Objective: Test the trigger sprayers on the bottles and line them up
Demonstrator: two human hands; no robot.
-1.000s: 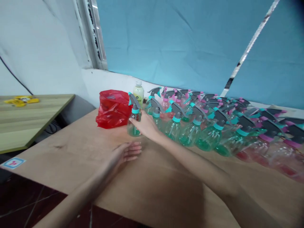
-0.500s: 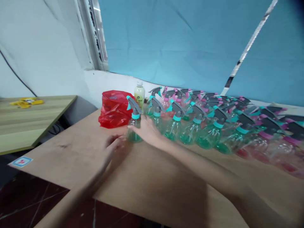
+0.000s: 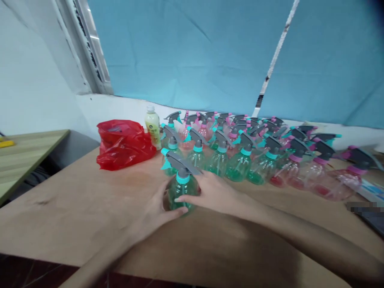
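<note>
A green spray bottle (image 3: 181, 188) with a grey trigger head and teal collar stands on the brown table (image 3: 90, 208), apart from the rows behind it. My left hand (image 3: 157, 210) curls around its lower left side. My right hand (image 3: 211, 192) grips its right side, fingers wrapped across the front. Both hands touch the bottle.
Several green and pink spray bottles (image 3: 249, 156) stand in rows along the back of the table. A red plastic bag (image 3: 123, 144) and a pale drink bottle (image 3: 152, 127) sit at the back left. A second wooden table (image 3: 21, 156) stands to the left. A blue sheet covers the wall.
The green bottle has been pulled out of the row toward me. My left hand has come off the tabletop and closed on it. The view has swung right.
</note>
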